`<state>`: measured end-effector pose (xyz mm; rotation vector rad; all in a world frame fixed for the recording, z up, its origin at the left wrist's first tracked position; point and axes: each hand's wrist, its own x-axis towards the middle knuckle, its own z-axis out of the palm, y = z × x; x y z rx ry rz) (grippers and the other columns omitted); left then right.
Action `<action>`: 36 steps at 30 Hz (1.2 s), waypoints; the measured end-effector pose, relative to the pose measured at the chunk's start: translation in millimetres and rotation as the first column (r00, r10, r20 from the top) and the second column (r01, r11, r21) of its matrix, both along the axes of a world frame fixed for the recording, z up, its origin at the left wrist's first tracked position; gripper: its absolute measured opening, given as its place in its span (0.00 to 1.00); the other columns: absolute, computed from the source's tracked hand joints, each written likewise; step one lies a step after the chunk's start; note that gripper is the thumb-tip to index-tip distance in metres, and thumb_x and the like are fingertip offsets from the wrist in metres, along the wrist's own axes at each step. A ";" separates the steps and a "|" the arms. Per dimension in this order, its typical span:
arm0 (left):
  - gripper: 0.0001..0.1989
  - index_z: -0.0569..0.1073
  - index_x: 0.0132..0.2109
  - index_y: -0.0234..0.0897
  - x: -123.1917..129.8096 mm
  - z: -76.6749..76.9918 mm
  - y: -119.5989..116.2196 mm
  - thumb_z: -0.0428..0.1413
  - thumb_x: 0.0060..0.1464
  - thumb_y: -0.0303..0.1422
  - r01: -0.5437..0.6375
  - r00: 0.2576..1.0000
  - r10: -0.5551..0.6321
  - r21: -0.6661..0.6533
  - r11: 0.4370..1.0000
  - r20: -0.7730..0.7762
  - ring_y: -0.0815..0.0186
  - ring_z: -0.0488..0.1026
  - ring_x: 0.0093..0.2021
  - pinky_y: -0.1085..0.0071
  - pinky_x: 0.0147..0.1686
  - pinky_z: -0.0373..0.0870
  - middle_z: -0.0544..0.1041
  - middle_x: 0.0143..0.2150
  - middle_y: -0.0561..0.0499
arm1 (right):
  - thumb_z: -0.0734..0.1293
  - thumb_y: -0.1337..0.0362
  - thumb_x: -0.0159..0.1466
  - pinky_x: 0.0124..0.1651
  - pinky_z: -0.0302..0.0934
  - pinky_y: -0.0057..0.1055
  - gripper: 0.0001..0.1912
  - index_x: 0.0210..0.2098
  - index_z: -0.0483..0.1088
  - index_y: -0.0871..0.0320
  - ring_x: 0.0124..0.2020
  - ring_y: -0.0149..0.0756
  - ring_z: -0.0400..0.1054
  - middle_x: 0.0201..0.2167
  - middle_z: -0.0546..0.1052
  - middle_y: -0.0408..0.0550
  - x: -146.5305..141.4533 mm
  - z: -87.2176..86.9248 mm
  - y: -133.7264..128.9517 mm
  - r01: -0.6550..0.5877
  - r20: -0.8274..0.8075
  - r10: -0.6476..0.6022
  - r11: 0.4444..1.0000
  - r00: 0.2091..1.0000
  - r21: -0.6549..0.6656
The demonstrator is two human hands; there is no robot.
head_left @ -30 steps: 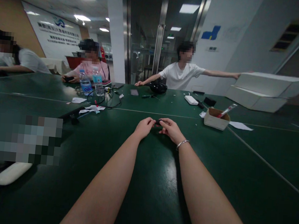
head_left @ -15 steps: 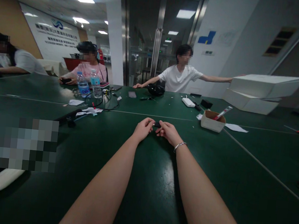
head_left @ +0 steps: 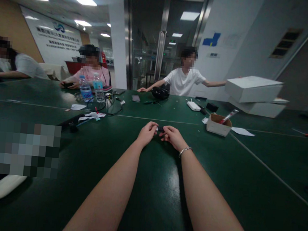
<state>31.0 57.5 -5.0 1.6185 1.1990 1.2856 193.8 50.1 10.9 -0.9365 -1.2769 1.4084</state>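
Between my two hands is a small black piece with a shiny metal end [head_left: 160, 129], shaped somewhat like a USB stick, though it is too small to name surely. My left hand [head_left: 147, 133] pinches its silvery left end between thumb and fingers. At the black right end, my right hand [head_left: 174, 137] grips it the same way, with a silver bracelet [head_left: 185, 152] on the wrist. Both hands are held over the green table [head_left: 152, 188], and the fingers cover part of the piece.
To the right stands a small open carton [head_left: 218, 126] with a tube in it. Two white boxes [head_left: 254, 90] are stacked beyond, one person's hand on them. Bottles [head_left: 99, 88], cables [head_left: 114, 106] and paper scraps [head_left: 92, 115] lie left. Three people sit around the table.
A little more of the piece's metal end shows between my hands, which have barely moved. Across the table, the person has shifted the upper white box to the left.
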 end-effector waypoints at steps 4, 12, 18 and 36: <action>0.13 0.71 0.46 0.39 -0.5 -0.5 1.2 0.51 0.58 0.39 0.016 1.000 -0.016 -0.001 1.000 0.004 0.72 0.66 0.26 0.77 0.24 0.62 0.71 0.30 0.53 | 0.67 0.62 0.64 0.25 0.68 0.23 0.07 0.36 0.68 0.61 0.13 0.22 0.62 0.22 0.77 0.44 0.0 -0.6 1.4 -0.028 0.006 0.028 1.000 1.000 0.008; 0.13 0.73 0.45 0.38 -0.6 1.0 -0.2 0.50 0.59 0.39 0.028 1.000 -0.028 -0.009 1.000 -0.004 0.71 0.67 0.26 0.76 0.25 0.62 0.72 0.29 0.53 | 0.66 0.65 0.65 0.24 0.67 0.22 0.05 0.36 0.68 0.61 0.14 0.22 0.62 0.22 0.77 0.44 -0.4 1.6 0.1 -0.029 0.022 0.029 1.000 0.999 -0.012; 0.13 0.73 0.44 0.38 -1.3 0.0 1.1 0.48 0.59 0.38 0.029 0.999 -0.029 -0.021 0.999 -0.016 0.71 0.66 0.25 0.75 0.24 0.61 0.71 0.27 0.54 | 0.65 0.66 0.66 0.24 0.67 0.22 0.05 0.35 0.69 0.61 0.14 0.23 0.63 0.21 0.77 0.44 -0.9 2.7 -0.2 -0.026 0.023 0.026 1.000 0.999 -0.012; 0.13 0.73 0.44 0.38 -0.3 4.4 -3.7 0.49 0.58 0.38 -0.006 1.000 0.005 -0.027 1.000 -0.022 0.70 0.67 0.28 0.76 0.24 0.60 0.72 0.31 0.52 | 0.62 0.69 0.68 0.25 0.68 0.23 0.05 0.35 0.68 0.61 0.13 0.22 0.62 0.20 0.76 0.45 -1.7 4.7 -2.7 -0.021 0.014 0.022 0.999 1.000 -0.030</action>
